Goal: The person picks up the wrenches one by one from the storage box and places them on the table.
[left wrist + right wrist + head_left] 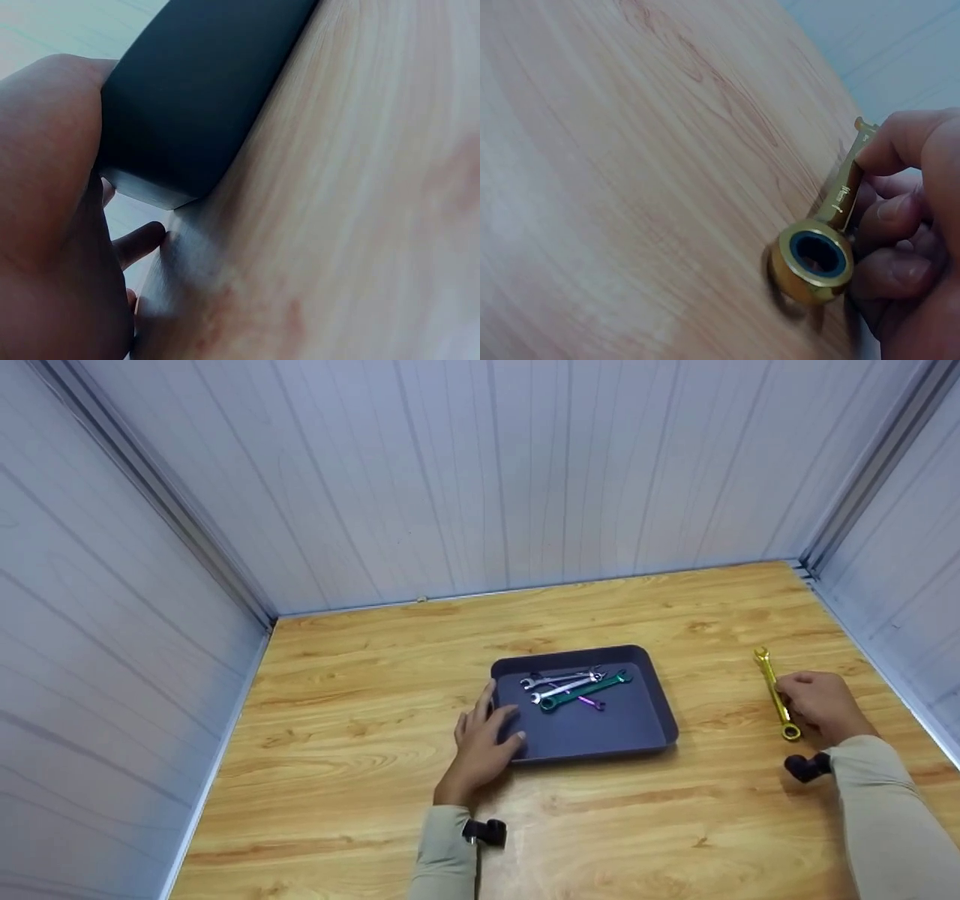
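Observation:
A dark grey rectangular tray sits on the table, with my left hand at its left front corner. The thumb and a finger reach over the rim while other fingers stay outside, holding the wall; the tray's outer side fills the left wrist view's top. Inside lie a green combination wrench, silver wrenches and a small purple wrench, overlapping. Far to the right, my right hand pinches a gold ratcheting combination wrench by its shaft. Its ring end points toward me, close to the tabletop.
The wood-grain table carries the tray. Pale panel walls stand behind it and along both sides. The right wall is near my right hand. Each wrist wears a small black camera.

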`<state>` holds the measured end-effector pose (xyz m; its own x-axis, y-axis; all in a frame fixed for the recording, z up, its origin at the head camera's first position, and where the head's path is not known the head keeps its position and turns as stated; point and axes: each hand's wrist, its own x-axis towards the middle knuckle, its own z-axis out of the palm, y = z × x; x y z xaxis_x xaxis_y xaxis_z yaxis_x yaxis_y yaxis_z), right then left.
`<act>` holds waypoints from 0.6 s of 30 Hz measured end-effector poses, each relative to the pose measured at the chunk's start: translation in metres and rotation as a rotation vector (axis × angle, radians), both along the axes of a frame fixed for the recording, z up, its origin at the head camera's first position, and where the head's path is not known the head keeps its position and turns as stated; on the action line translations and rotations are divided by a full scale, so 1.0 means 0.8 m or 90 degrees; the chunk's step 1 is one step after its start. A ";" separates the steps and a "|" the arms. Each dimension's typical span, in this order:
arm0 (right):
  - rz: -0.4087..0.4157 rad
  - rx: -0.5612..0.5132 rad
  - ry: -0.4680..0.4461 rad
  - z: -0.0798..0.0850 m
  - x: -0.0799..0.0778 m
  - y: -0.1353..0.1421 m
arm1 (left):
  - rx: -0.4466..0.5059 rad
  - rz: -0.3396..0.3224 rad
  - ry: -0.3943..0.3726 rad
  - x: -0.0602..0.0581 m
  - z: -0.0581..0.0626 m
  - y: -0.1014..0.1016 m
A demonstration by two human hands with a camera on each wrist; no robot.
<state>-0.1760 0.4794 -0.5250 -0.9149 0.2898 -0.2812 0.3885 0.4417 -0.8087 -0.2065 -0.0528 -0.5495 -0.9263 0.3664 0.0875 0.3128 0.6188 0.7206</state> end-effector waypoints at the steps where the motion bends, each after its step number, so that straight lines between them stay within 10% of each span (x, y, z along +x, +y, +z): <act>1: 0.006 0.005 -0.002 0.000 -0.001 0.001 | -0.005 0.000 -0.001 0.000 0.000 0.000; 18: 0.064 0.088 0.024 0.002 0.002 0.002 | -0.005 0.000 -0.001 0.000 -0.003 0.001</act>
